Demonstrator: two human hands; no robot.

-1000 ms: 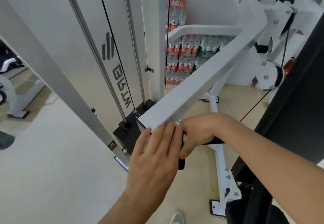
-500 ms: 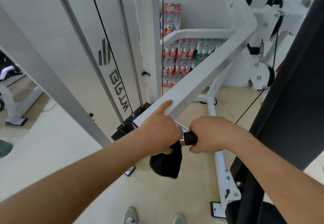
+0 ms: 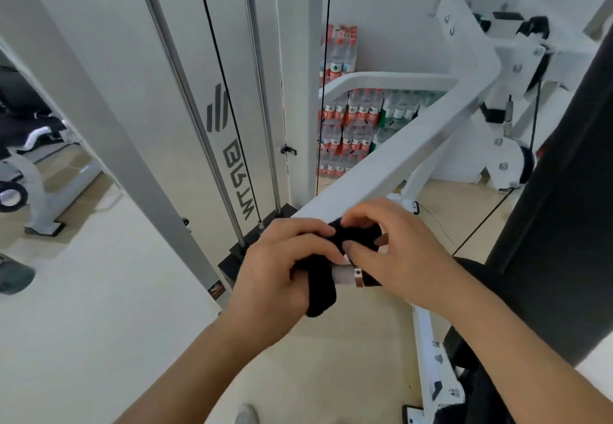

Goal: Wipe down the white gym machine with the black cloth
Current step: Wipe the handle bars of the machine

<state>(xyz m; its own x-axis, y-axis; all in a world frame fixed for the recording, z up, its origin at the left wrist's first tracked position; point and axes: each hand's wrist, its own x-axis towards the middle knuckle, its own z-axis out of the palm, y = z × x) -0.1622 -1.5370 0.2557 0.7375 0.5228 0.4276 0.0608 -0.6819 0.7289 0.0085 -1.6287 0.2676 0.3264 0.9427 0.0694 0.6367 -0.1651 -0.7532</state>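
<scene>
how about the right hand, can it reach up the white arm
Probably yes: the right hand pinches the black cloth at the near end of the white arm, whose upper face looks bare.

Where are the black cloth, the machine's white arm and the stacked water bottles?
cloth (image 3: 320, 294): head view, its hanging end.
white arm (image 3: 398, 161): head view, middle of its top face.
bottles (image 3: 358, 115): head view, a red-labelled pack.

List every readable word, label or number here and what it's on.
"B…M", running sideways under a striped logo on the white machine panel; middle letters unclear.
Bottle pack labels: too small to read.
Sticker at the post's foot: too small to read.
</scene>
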